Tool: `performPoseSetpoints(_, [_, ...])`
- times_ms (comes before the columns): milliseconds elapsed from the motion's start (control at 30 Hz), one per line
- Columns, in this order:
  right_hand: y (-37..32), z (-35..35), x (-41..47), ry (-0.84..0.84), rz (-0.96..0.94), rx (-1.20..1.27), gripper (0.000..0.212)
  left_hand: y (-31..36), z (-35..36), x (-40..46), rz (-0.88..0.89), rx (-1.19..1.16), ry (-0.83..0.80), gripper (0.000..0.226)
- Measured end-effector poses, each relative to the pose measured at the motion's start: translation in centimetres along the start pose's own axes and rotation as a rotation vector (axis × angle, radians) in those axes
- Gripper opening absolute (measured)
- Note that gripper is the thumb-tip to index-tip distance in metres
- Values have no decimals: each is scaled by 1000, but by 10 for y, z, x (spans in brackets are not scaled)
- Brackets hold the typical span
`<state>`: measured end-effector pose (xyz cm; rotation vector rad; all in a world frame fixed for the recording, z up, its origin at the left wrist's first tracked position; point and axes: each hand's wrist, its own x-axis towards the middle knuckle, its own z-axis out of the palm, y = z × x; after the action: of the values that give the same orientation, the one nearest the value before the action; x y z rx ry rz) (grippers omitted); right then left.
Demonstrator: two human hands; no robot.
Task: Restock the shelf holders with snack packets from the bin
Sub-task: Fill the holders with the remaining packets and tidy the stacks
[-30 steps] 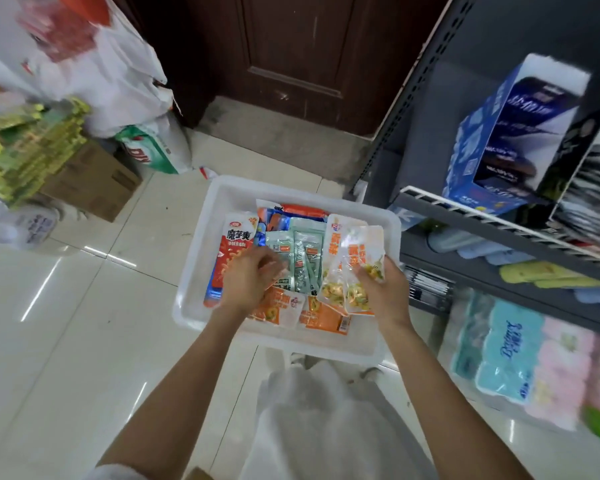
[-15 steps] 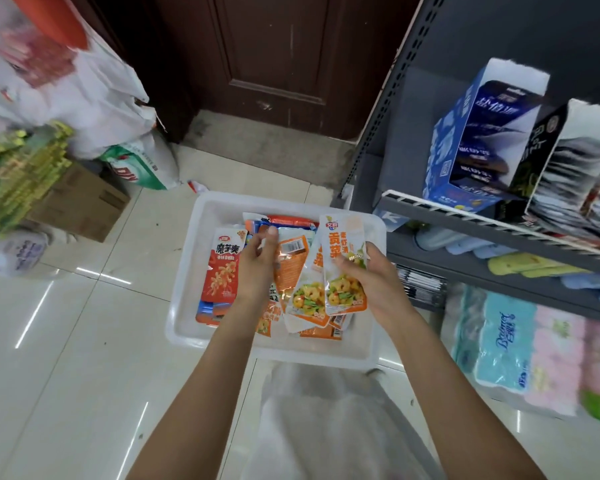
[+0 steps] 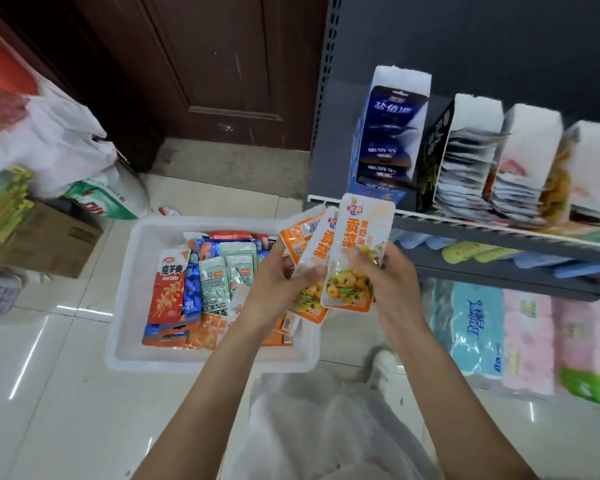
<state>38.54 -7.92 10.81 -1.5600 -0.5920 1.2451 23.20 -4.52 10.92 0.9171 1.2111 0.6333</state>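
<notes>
Above the bin's right rim, just below the shelf edge, both hands' fingers pinching fanned snack packets

Illumination is even and fairly bright, apparently from overhead fixtures out of view. The glossy floor tiles carry several short white streaks of glare to the left and below the white bin. Shadows are soft and shallow; the dark wooden door and the shelf back panel read dim against the pale floor. Wide-angle distortion bends the shelf upright and leans the shelf holders outward. Blur smears the far-right holders and the tissue packs. The front orange packet is sharp enough that its large print is legible. The pale cloth at the bottom edge is soft, possibly out of focus.
</notes>
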Motion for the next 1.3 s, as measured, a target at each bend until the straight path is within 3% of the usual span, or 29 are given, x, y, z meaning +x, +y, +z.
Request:
performPoseSetpoints(100, [-10, -51, 0, 98, -67, -64, 6, 5, 39, -1, 67, -18, 64, 36])
performPoseSetpoints(267, [-44, -193, 7, 148, -219, 7, 13, 9, 135, -5, 166, -32, 193, 34])
performPoseSetpoints(400, [-83, -304, 19, 273, -414, 46, 40, 15, 208, -6, 227, -43, 255, 27])
performPoseSetpoints(500, [-112, -355, 39, 382, -592, -24, 32, 23, 254, 0, 244, -44, 243, 41])
performPoseSetpoints(567, [-126, -367, 57, 372, -668, -68, 29, 29, 278, 3, 249, -63, 238, 45])
performPoseSetpoints(767, [-128, -370, 130, 248, -627, -287, 19, 48, 318, 21, 256, -93, 214, 38])
performPoseSetpoints(900, [-122, -374, 158, 186, -639, -375, 29, 58, 335, 42, 258, -107, 207, 27])
performPoseSetpoints(1167, [-126, -373, 185, 103, -664, -503, 27, 75, 356, 77, 240, -117, 195, 25])
performPoseSetpoints(1233, [-127, -376, 192, 90, -653, -750, 32, 79, 358, 83, 241, -108, 194, 24])
performPoseSetpoints(1300, [-130, -380, 187, 103, -632, -1151, 35, 82, 358, 88, 240, -93, 190, 25])
